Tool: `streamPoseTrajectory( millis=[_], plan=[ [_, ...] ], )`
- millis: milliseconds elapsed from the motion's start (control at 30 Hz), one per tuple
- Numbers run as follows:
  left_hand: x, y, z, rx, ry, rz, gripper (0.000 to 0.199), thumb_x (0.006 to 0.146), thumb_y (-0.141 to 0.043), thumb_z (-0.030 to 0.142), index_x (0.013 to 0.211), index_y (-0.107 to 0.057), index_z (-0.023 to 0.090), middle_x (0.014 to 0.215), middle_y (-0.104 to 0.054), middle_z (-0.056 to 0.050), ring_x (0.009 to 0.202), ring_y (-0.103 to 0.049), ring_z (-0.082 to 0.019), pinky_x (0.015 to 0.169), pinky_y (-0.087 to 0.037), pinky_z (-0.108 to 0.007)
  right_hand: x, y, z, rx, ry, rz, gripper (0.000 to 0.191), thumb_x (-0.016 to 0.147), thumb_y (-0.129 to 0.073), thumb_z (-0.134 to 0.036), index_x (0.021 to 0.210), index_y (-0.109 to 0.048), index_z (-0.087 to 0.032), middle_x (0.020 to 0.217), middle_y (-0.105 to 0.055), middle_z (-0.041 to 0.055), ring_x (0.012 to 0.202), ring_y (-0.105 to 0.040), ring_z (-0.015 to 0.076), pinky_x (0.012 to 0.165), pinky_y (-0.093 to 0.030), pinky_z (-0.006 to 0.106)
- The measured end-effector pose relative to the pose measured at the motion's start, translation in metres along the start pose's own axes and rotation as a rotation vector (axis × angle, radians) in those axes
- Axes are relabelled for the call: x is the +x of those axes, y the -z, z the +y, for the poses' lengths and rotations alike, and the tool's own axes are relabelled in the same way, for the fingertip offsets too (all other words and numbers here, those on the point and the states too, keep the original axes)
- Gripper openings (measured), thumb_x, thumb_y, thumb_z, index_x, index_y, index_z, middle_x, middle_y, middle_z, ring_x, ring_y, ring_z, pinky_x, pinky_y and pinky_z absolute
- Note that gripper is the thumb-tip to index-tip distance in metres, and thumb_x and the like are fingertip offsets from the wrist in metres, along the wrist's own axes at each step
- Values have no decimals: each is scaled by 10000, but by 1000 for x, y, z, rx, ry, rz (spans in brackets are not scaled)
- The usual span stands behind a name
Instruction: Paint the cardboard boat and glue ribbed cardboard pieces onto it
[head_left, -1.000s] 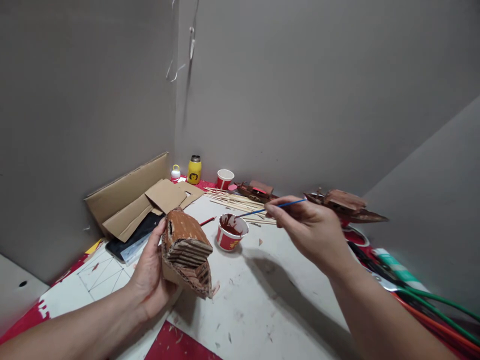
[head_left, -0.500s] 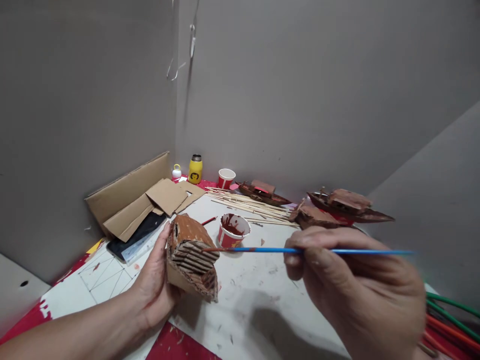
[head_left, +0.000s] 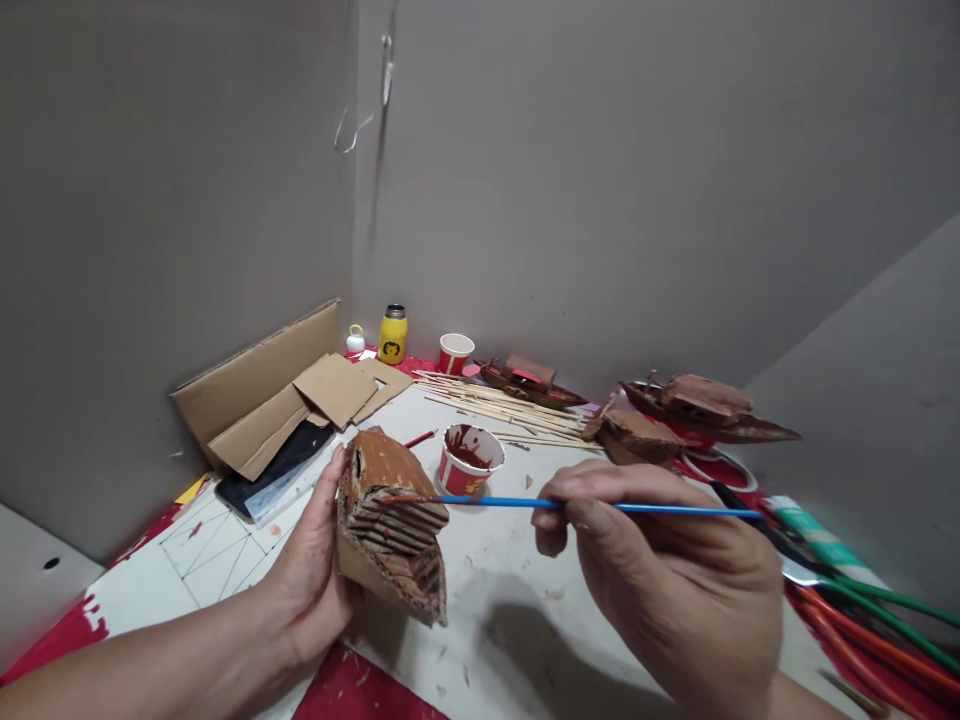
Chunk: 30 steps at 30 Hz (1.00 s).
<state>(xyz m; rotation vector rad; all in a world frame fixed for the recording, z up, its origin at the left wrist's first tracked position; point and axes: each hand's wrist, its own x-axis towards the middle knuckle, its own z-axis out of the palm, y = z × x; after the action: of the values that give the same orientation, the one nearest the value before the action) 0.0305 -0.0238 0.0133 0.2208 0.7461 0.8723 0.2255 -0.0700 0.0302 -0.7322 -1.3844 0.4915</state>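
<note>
My left hand (head_left: 319,570) holds a small cardboard boat model (head_left: 394,470) with a brown-painted roof and a ridged, corrugated front; its lower side is bare cardboard. Pinched in the fingers of my right hand (head_left: 660,570) is a thin blue paintbrush (head_left: 510,502), held level. Its brown tip lies against the upper part of the ridged front. Just behind the model stands a red and white paper cup (head_left: 471,470) with dark brown paint inside and on its rim.
Cardboard pieces (head_left: 330,390) and a dark phone (head_left: 247,490) lie at the left. Thin wooden sticks (head_left: 510,410), a yellow bottle (head_left: 392,335) and a second cup (head_left: 455,354) are at the back. Brown boats (head_left: 705,405) and green and orange cords (head_left: 862,640) are at the right.
My right hand and the brush have moved left, and the brush tip now reaches further across the ridged front. The model has shifted slightly right.
</note>
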Motion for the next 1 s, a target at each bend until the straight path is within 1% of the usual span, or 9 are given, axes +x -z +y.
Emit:
streamPoseTrajectory(
  millis=[133,233,333,433,533,667,767,867,1000],
  plan=[
    [-3,1,4,-18,-21,15,534,842,-585,555,1164,-664,137,830,-762,-108,700,-708,-234,744,-558,-380,1,8,-6,-132,63,-50,177,891,-626,-128,958,-711,-268,731,-651,-7,609,-624,129,508,-530,252],
    [-4,1,6,-33,-9,21,529,843,-577,565,1136,-675,136,804,-763,-107,680,-710,-237,711,-564,-374,0,9,-13,-127,95,-58,187,906,-612,-137,996,-703,-272,712,-654,-8,606,-616,140,539,-537,288],
    [-1,0,3,-24,-3,15,508,864,-550,555,1119,-677,134,830,-768,-108,679,-712,-229,728,-566,-376,-1,5,-18,-83,133,-70,169,911,-610,-160,1009,-711,-253,724,-669,5,593,-622,148,520,-541,301],
    [0,0,-1,-10,36,-29,521,879,-518,559,1092,-684,114,874,-769,-125,718,-718,-226,752,-564,-360,-2,2,-15,-64,176,-126,258,870,-626,-78,1043,-708,-252,764,-689,5,620,-639,150,539,-548,301],
    [-1,1,-2,-24,73,-54,525,878,-514,565,1057,-696,106,873,-770,-128,741,-722,-230,754,-562,-347,-1,3,-12,-94,160,-156,357,829,-614,6,1060,-690,-255,779,-689,-10,655,-645,142,573,-550,291],
    [-4,2,5,-37,72,-52,520,875,-510,576,1033,-704,120,809,-768,-118,690,-718,-233,746,-560,-369,2,7,-19,-205,143,-161,287,815,-617,-9,982,-687,-231,741,-672,-17,639,-636,133,554,-536,266],
    [-7,2,11,-47,73,-65,511,868,-511,588,1026,-702,142,790,-766,-101,675,-714,-227,739,-555,-366,2,8,-27,-287,115,-121,230,812,-631,-34,915,-685,-233,718,-665,-20,631,-634,134,562,-532,260],
    [-11,0,13,-40,91,-65,537,863,-491,613,1006,-707,143,758,-760,-100,641,-707,-225,697,-556,-356,0,8,-32,-255,128,-113,285,794,-643,-20,960,-692,-247,738,-681,-24,621,-645,137,574,-544,263],
    [-14,-5,8,-43,76,-32,519,899,-461,557,977,-721,114,679,-740,-97,565,-683,-204,611,-545,-308,-2,2,-32,-209,159,-144,287,792,-672,-44,986,-712,-252,757,-723,-1,619,-671,163,576,-579,291]
  ],
)
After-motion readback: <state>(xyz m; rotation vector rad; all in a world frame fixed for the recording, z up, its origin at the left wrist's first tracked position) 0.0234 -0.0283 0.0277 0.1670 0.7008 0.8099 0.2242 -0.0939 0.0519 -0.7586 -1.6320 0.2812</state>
